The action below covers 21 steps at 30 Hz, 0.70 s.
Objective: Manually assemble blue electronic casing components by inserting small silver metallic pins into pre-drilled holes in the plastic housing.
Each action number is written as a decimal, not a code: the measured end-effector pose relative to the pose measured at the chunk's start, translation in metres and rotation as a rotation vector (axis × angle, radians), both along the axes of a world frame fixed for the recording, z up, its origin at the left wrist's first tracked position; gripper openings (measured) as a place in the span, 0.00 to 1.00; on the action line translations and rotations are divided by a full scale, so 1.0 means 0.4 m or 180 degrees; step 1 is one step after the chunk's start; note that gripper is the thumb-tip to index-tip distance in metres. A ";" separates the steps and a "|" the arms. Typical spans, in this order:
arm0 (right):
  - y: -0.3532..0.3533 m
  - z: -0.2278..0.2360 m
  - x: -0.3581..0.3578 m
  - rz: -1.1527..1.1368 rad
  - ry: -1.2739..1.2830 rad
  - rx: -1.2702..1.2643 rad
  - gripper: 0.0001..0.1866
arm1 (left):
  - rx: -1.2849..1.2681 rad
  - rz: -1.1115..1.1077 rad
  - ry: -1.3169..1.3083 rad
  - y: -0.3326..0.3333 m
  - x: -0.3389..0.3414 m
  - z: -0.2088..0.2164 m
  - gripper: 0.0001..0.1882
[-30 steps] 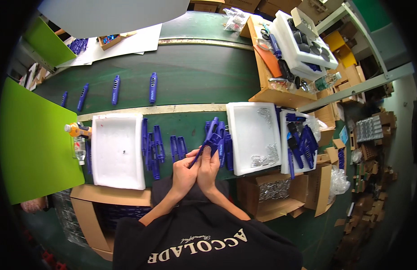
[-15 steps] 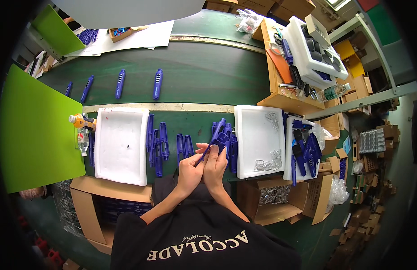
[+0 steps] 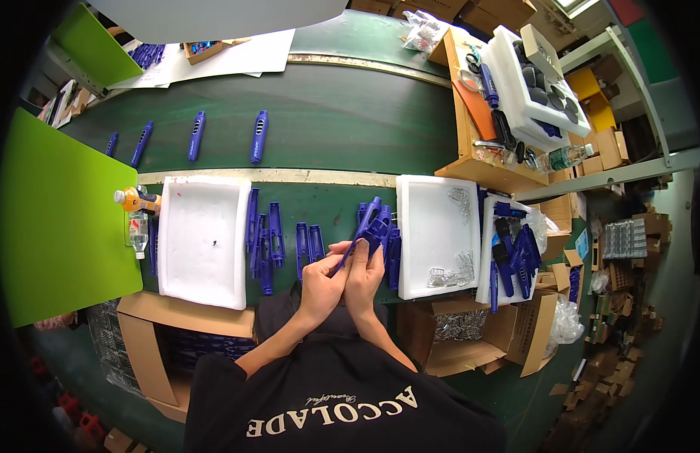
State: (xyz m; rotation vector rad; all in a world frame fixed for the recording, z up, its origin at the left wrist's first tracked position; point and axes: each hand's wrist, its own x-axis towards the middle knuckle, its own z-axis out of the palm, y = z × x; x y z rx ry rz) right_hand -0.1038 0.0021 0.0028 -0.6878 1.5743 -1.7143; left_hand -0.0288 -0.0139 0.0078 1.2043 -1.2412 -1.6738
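Note:
Close together over the near edge of the bench, my two hands are closed around blue plastic pen-shaped casings (image 3: 370, 224). My left hand (image 3: 322, 291) grips the lower end of a slanting casing, and my right hand (image 3: 363, 281) wraps it from the right, thumb on top. Just behind the fingers, the held pieces overlap other casings, so their exact number is hidden. More blue casings with open slots (image 3: 309, 241) lie left of my hands, and a further group (image 3: 265, 238) rests beside the left white foam tray (image 3: 169, 249). Other casings (image 3: 394, 260) stand right of my hand.
A white foam tray (image 3: 402, 241) with clear wire-like pieces lies on the right; another tray beyond holds blue and black parts (image 3: 516, 253). Several finished-looking blue pens (image 3: 259, 137) lie on the green belt (image 3: 350, 121). Bottles (image 3: 138, 202) stand by a green panel (image 3: 70, 219). Open cartons (image 3: 188, 313) sit below.
The pens on the green belt have shifted slightly left. Both hands stay in nearly the same place, still gripping the blue casing.

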 end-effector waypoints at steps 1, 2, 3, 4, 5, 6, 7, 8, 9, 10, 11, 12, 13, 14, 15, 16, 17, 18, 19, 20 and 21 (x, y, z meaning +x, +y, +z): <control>-0.001 -0.005 0.000 -0.0026 -0.0035 -0.0022 0.17 | -0.0032 0.0068 0.0049 -0.002 -0.004 0.003 0.10; -0.003 -0.003 -0.001 -0.0022 -0.0133 -0.0007 0.16 | -0.0024 0.0061 0.0046 -0.003 -0.005 -0.003 0.10; -0.006 0.002 -0.002 -0.0018 -0.0230 0.0009 0.15 | -0.0017 0.0055 0.0043 -0.004 -0.005 -0.013 0.10; -0.006 0.005 -0.003 -0.0017 -0.0321 0.0025 0.14 | -0.0009 0.0046 0.0047 -0.004 -0.007 -0.021 0.10; -0.004 -0.002 -0.005 0.0010 -0.0443 0.0024 0.14 | -0.0176 0.0125 -0.0032 0.000 -0.010 -0.026 0.10; -0.001 -0.014 -0.007 0.0036 -0.0564 0.0024 0.15 | -0.0343 0.0205 -0.0110 0.006 -0.014 -0.029 0.10; -0.002 -0.019 -0.011 0.0069 -0.0679 0.0016 0.15 | -0.0519 0.0290 -0.0183 0.004 -0.020 -0.026 0.10; -0.004 -0.019 -0.014 0.0091 -0.0777 -0.0076 0.16 | -0.0502 0.0136 -0.0344 0.001 -0.019 -0.018 0.10; -0.005 -0.018 -0.016 0.0112 -0.0874 -0.0168 0.16 | -0.0485 -0.0020 -0.0504 -0.005 -0.014 -0.003 0.10; -0.009 -0.017 -0.012 0.0132 -0.0992 -0.0272 0.17 | -0.0478 -0.0180 -0.0684 -0.012 -0.003 0.008 0.10; -0.016 -0.024 -0.017 0.0166 -0.1031 -0.0289 0.18 | -0.0449 -0.0331 -0.0508 -0.018 0.004 -0.001 0.12; -0.025 -0.038 -0.030 0.0199 -0.1069 -0.0305 0.19 | -0.0419 -0.0484 -0.0331 -0.023 0.011 -0.016 0.14; -0.030 -0.049 -0.046 0.0231 -0.1114 -0.0314 0.21 | -0.0379 -0.0636 -0.0160 -0.025 0.017 -0.022 0.16; -0.035 -0.055 -0.060 0.0226 -0.0836 -0.0198 0.21 | -0.0454 -0.0656 -0.0128 -0.028 0.025 -0.023 0.18; -0.019 -0.077 -0.073 0.0087 -0.0697 -0.0110 0.19 | -0.0529 -0.0677 -0.0098 -0.030 0.033 -0.023 0.21; -0.006 -0.087 -0.081 0.0064 -0.0877 -0.0367 0.18 | -0.0607 -0.0688 -0.0074 -0.032 0.041 -0.021 0.24; 0.004 -0.093 -0.088 0.0040 -0.1056 -0.0624 0.17 | -0.0684 -0.0698 -0.0051 -0.036 0.046 -0.016 0.28; 0.017 -0.094 -0.096 0.0342 -0.1282 -0.0880 0.15 | -0.0770 -0.0646 -0.0165 -0.048 0.046 -0.006 0.34; 0.017 -0.077 -0.091 0.0446 -0.1355 -0.0845 0.14 | -0.0677 -0.0620 -0.0190 -0.048 0.047 -0.001 0.35; 0.017 -0.062 -0.085 0.0550 -0.1429 -0.0810 0.13 | -0.0585 -0.0594 -0.0214 -0.047 0.048 0.002 0.36; 0.015 -0.048 -0.078 0.0655 -0.1501 -0.0776 0.12 | -0.0493 -0.0568 -0.0238 -0.047 0.048 0.008 0.37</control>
